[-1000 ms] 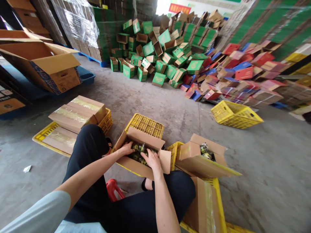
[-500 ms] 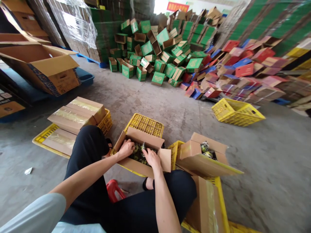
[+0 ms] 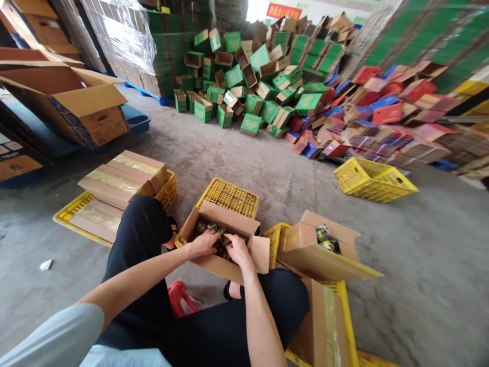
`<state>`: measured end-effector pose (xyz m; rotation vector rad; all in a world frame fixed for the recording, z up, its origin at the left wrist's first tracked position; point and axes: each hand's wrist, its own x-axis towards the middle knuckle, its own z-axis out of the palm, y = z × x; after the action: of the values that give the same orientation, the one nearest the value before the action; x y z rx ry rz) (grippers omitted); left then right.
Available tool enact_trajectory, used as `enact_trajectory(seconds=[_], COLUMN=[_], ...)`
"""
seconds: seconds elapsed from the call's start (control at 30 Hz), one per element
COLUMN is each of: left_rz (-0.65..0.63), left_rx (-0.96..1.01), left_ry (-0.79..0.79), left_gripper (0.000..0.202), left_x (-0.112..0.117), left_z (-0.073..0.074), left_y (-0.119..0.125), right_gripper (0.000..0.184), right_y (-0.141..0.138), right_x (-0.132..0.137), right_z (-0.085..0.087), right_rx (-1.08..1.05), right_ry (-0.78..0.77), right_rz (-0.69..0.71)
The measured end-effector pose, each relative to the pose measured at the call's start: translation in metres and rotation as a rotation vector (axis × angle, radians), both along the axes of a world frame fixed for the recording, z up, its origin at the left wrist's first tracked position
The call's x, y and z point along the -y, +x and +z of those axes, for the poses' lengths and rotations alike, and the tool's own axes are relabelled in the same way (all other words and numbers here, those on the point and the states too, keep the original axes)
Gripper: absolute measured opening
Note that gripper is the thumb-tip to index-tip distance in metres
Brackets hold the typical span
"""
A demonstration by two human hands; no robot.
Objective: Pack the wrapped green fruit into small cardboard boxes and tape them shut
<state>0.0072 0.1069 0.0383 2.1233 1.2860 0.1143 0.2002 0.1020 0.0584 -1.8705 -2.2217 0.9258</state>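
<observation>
Concrete floor (image 3: 290, 178); left hand (image 3: 205, 243) moved near right hand (image 3: 238, 248), uncovering bagged items (image 3: 203, 226) left of its fingers. Both half-curled, hold unclear.

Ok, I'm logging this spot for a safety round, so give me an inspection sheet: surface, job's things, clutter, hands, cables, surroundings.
Surface: grey concrete floor, with dark stains.
Job's things: open carton holding small wrapped items; a yellow crate shows just beyond it.
Clutter: white scrap on the floor; red plastic object, partly hidden by a leg.
Hands: left hand and right hand both reach into the carton; grip unclear.
Cables: nothing seen.
Surroundings: heaped green boxes and red-and-blue boxes beyond; taped cartons at left.
</observation>
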Motion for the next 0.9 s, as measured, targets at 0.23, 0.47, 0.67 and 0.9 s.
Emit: enact_trajectory(seconds=[0.23, 0.47, 0.67, 0.9], left_rz=[0.079, 0.112, 0.084, 0.080], left_rx=[-0.146, -0.160, -0.105, -0.135], left_ry=[-0.045, 0.035, 0.057, 0.142], left_gripper=[0.022, 0.026, 0.048, 0.038], left_x=[-0.001, 0.006, 0.002, 0.005], left_z=[-0.003, 0.012, 0.015, 0.016], left_y=[-0.021, -0.033, -0.012, 0.000], right_gripper=[0.051, 0.051, 0.060, 0.022], right_y=[0.001, 0.019, 0.020, 0.007], right_x=[-0.003, -0.005, 0.018, 0.023], right_z=[0.011, 0.027, 0.029, 0.032], right_rx=[-0.086, -0.001, 0.144, 0.217], right_ry=[0.037, 0.077, 0.004, -0.057], right_rz=[-0.092, -0.125, -0.004, -0.003])
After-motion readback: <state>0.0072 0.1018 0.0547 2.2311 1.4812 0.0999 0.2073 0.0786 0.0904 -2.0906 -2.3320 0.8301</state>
